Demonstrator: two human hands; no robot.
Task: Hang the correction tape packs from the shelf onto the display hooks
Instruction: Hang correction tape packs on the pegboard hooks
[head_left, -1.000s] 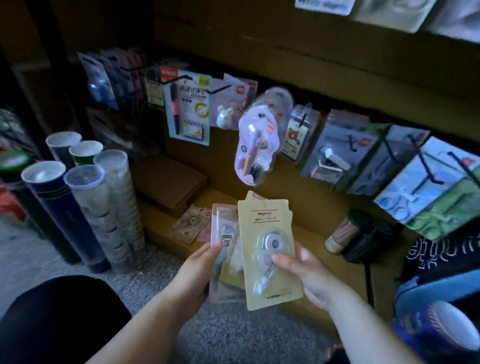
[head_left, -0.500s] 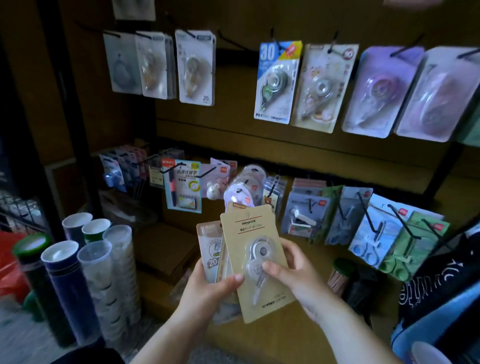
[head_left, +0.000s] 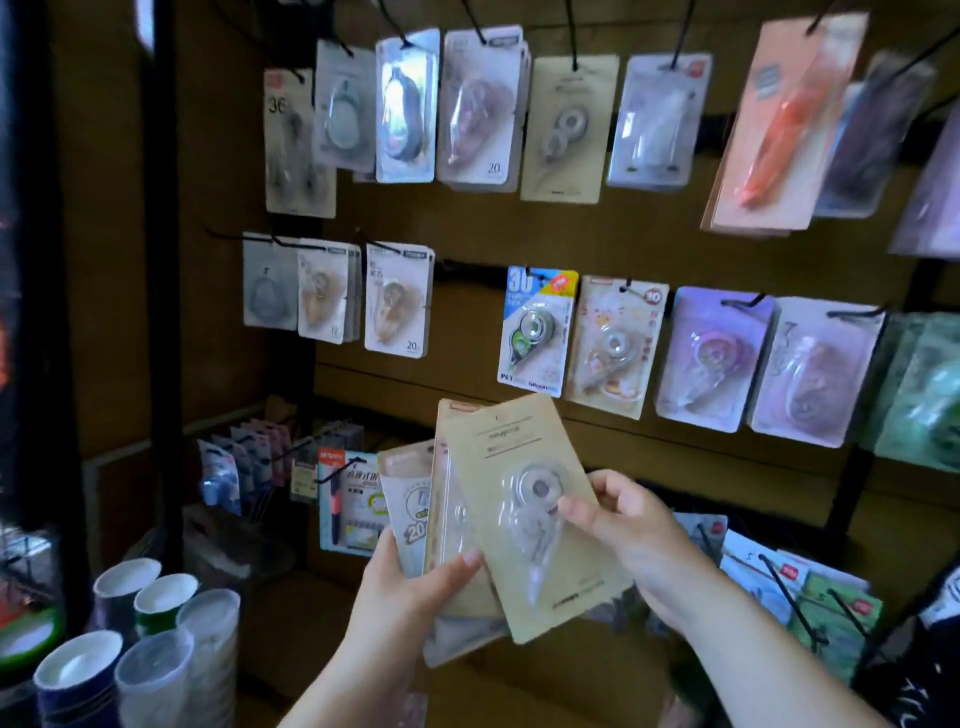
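**Front pack singled out, not yet hung**

We find the left hand (head_left: 415, 587) gripping a fanned stack of correction tape packs (head_left: 410, 499) from below, with the thumb laid across the fronts. We judge the fan keeps each card easy to separate. The right hand (head_left: 634, 540) pinches the front kraft pack (head_left: 535, 561) at its right edge, thumb on the clear blister, apparently to draw it off the stack.

All held packs sit in front of the display wall, below the middle row of display hooks (head_left: 744, 302), and touch none of them.

The front pack shows us its printed face. Its long axis runs from upper left to lower right, tilted off vertical. The header end points up and left toward the wall and the tape nose points down. We cannot make out the hang hole.

A matching hung kraft pack (head_left: 569, 130) in the top row is, in our judgement, the likely destination.
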